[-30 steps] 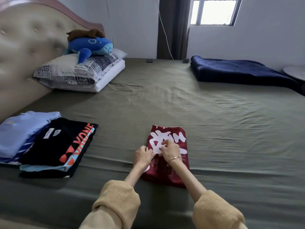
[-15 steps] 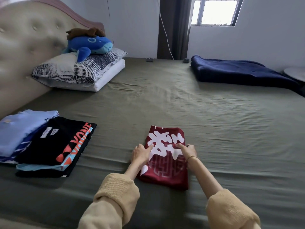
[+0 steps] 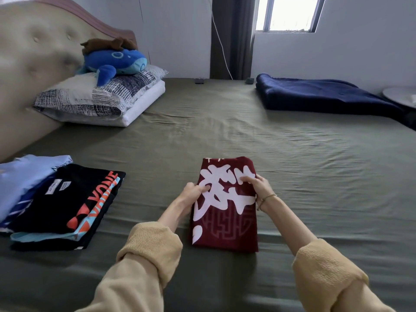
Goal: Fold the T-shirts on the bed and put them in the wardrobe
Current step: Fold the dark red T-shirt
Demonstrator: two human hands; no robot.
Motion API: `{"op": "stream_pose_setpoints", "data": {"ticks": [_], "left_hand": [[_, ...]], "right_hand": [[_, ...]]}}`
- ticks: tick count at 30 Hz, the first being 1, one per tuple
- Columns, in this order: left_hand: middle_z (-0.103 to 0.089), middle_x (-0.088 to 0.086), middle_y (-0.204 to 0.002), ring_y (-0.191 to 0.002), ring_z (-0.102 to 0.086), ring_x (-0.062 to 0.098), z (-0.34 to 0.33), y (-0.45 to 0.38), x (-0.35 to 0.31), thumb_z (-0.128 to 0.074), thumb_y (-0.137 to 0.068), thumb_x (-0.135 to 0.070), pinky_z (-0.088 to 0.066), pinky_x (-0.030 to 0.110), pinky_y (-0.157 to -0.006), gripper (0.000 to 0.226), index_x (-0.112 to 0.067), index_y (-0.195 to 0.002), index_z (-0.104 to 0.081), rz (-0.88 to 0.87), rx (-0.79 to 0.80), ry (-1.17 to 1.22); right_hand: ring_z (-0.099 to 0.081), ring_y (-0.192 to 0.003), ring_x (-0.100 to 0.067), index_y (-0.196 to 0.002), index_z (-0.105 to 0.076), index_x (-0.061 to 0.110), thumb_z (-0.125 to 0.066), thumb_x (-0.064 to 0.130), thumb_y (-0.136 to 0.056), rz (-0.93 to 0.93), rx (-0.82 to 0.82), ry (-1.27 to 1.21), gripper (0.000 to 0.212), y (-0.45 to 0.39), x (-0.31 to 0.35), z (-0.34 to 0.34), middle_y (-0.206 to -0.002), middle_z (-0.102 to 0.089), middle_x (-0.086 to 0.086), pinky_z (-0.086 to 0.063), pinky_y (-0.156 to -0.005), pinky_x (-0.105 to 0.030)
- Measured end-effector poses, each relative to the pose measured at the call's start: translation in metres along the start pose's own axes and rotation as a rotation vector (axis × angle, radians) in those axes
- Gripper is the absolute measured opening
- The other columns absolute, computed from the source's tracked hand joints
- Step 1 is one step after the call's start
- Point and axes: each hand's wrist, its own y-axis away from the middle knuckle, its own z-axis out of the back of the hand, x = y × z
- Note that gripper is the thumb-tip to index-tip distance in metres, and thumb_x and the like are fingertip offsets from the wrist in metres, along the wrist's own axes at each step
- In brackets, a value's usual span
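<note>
A wide bed [image 3: 225, 136] under an olive-green sheet fills the room, with pale walls, a small bright window and a dark curtain beyond its far edge. At the far left corner, against the padded headboard [image 3: 29, 64], a patterned pillow [image 3: 99, 95] lies on a white one, with a blue plush whale [image 3: 114, 60] on top. A dark blue blanket [image 3: 324, 95] lies along the far right edge.

The maroon T-shirt [image 3: 225, 226] is folded into a narrow rectangle near the middle of the bed's near edge, its white lettering face up above a faint maze-like print. Its long axis runs from the near edge toward the far edge, tilted a little.

The left hand [image 3: 193, 194] grips its left side, thumb on top; the right hand [image 3: 258, 186] grips its right side, fingers curled over the cloth.

By the left edge lies a folded black T-shirt [image 3: 67, 199] with orange lettering, overlapping a light blue T-shirt [image 3: 22, 176].
</note>
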Motion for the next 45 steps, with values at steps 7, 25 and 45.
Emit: {"op": "stream_pose_setpoints", "data": {"ticks": [7,25,45], "left_hand": [[-0.065,0.008,-0.103,-0.078,-0.063,0.012,-0.02,-0.002,-0.068,-0.053,-0.091,0.003,-0.053,0.013,-0.059,0.023,-0.002,-0.113,-0.058,-0.3,-0.078,-0.03],[-0.067,0.021,-0.108,-0.102,-0.059,0.039,-0.027,0.034,0.075,-0.043,-0.082,0.01,-0.046,0.032,-0.074,0.038,-0.016,-0.083,-0.07,-0.038,-0.293,-0.312],[-0.064,0.009,-0.106,-0.085,-0.061,0.015,-0.014,0.066,0.04,-0.05,-0.098,-0.018,-0.048,0.014,-0.065,0.031,-0.003,-0.125,-0.056,0.049,0.001,-0.109]], "right_hand": [[-0.064,-0.056,0.001,-0.083,-0.062,0.018,-0.059,-0.011,-0.078,0.256,0.001,-0.115,0.029,0.009,0.061,0.012,-0.062,-0.068,0.011,-0.048,-0.048,-0.013],[-0.057,-0.097,-0.014,-0.065,-0.067,0.016,-0.038,-0.026,-0.07,0.248,0.159,0.635,0.051,0.06,-0.052,0.095,-0.1,-0.063,-0.005,-0.043,-0.077,-0.008],[-0.067,-0.065,-0.021,-0.09,-0.068,0.006,-0.064,0.015,-0.076,-0.281,0.205,-0.222,0.017,0.068,-0.061,0.031,-0.077,-0.071,-0.009,-0.054,-0.071,-0.029]]}}
